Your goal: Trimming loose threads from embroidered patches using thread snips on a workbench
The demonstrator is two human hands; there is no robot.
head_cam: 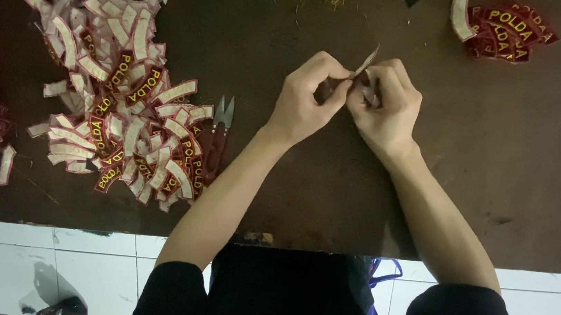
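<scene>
Curved patch, seen edge-on, is pinched between both hands above the middle of a dark brown tabletop. Left hand and right hand touch, fingers curled tight around it. Small thread snips lie to the left, beside a large heap of patches. A smaller stack of red patches sits far right.

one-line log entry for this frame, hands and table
left hand: pinching patch | right hand: pinching same patch | snips: lying beside big patch pile | small patch pile: far right | table: dark
</scene>
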